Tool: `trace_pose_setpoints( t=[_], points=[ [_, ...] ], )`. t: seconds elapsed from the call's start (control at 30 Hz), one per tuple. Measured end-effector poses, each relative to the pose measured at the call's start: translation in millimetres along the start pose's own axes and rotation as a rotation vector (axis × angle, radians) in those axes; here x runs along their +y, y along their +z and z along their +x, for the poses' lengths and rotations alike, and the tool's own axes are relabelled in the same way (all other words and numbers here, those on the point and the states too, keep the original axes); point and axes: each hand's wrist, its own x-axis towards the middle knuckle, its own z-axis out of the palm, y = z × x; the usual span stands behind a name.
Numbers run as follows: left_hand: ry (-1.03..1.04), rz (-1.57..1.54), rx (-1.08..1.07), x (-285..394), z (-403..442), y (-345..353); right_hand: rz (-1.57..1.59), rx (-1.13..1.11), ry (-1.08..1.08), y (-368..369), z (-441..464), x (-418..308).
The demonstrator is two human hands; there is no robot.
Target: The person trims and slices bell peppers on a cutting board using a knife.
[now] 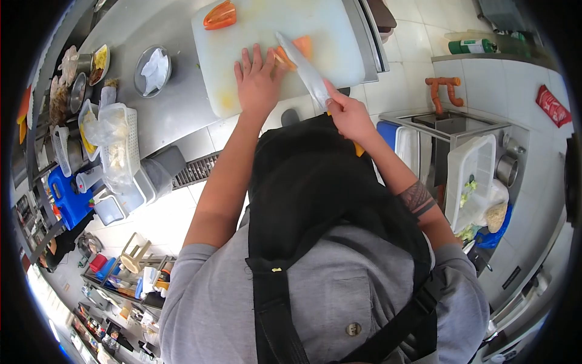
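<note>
My right hand (350, 115) is closed around the handle of a kitchen knife (307, 74). Its blade points up and left, lying across an orange piece of what looks like bell pepper (302, 45). On the white cutting board (333, 24), my left hand (257, 84) lies flat with its fingers spread, the thumb side against the near end of that piece. Another red-orange bell pepper piece (220, 16) rests near the board's far left corner.
Left of the board, a round metal bowl (153, 71) with something white in it stands on the steel counter (182, 118). White baskets (119, 139) with plastic bags crowd the counter's left end. At right, a white tub (470, 182) holds green scraps near a steel sink (451, 124).
</note>
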Motion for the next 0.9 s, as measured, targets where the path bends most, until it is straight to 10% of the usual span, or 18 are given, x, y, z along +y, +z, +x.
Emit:
trace_pose_setpoints(
  t=[0.37, 0.9],
  points=[
    [-0.012, 0.052, -0.073, -1.3, -3.7, -10.0, -0.065, 0.119, -0.211, 14.3, 2.8, 12.8],
    [0.030, -0.003, -0.097, -9.2, -14.3, -20.0, 0.073, -0.102, 0.094, 7.4, -3.7, -21.7]
  ],
)
